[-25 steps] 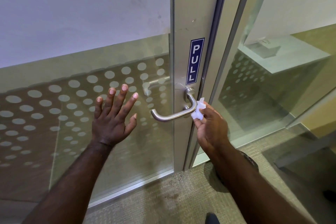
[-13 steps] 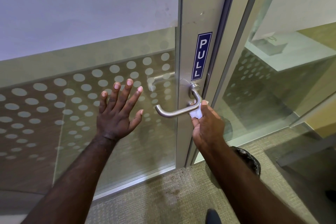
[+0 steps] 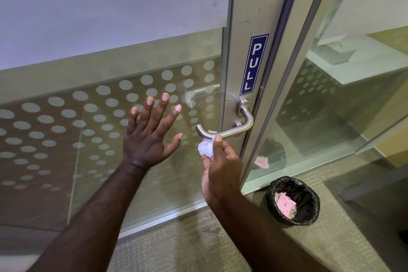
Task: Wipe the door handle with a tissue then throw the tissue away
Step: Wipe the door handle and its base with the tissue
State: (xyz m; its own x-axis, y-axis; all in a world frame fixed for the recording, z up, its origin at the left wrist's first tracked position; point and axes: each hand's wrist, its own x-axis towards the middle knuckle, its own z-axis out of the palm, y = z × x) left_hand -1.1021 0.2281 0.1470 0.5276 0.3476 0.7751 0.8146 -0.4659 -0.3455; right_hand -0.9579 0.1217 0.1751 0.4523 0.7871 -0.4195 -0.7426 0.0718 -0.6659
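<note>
A brushed steel lever handle [image 3: 234,130] sticks out from the metal door frame, below a blue PULL sign [image 3: 254,64]. My right hand [image 3: 219,165] pinches a crumpled white tissue [image 3: 205,148] against the underside of the lever near its free left end, thumb on the bar. My left hand [image 3: 150,132] is held flat with fingers spread in front of the dotted glass panel [image 3: 66,121], left of the handle, holding nothing.
A small bin with a black liner [image 3: 309,216] stands on the carpet at the foot of the door frame, to the right of my right arm; pink and white paper lies inside. A fixed glass pane [image 3: 331,117] is to the right.
My right hand has slid the tissue left along the lever, from its bend by the frame toward the free end. The view has shifted and the bin has come into sight. The left hand stays spread.
</note>
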